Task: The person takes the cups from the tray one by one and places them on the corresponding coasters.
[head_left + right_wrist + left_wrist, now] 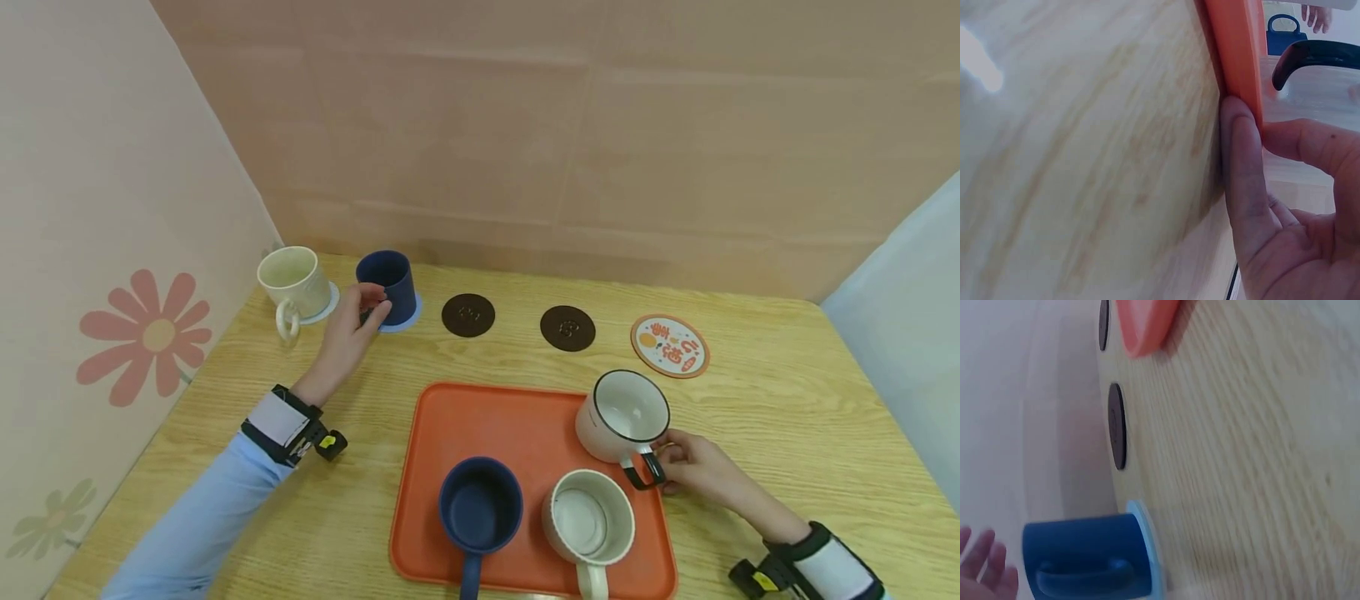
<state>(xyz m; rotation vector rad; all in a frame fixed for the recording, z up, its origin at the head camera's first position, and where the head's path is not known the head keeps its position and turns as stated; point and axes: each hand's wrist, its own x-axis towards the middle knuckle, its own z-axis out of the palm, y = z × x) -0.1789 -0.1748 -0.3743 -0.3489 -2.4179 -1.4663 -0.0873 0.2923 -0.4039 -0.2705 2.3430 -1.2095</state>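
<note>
A dark blue mug (397, 283) stands upright on a light blue coaster (1153, 556). Beside it is my left hand (356, 321), fingers loosely bent; in the left wrist view a gap separates them from the mug. My right hand (1297, 206) pinches the rim of the orange tray (491, 417) between thumb and fingers. On that tray stand a white mug with black rim and handle (622, 417), a cream mug (588, 517) and a second dark blue mug (480, 504). The white mug's handle (1316, 55) is close above the right thumb.
A pale green mug (291, 275) sits on a coaster at the far left, near the side wall. Along the back lie two dark brown coasters (468, 315) and a white patterned coaster with an orange edge (670, 346). A backdrop (555, 142) rises behind the wooden table (787, 375).
</note>
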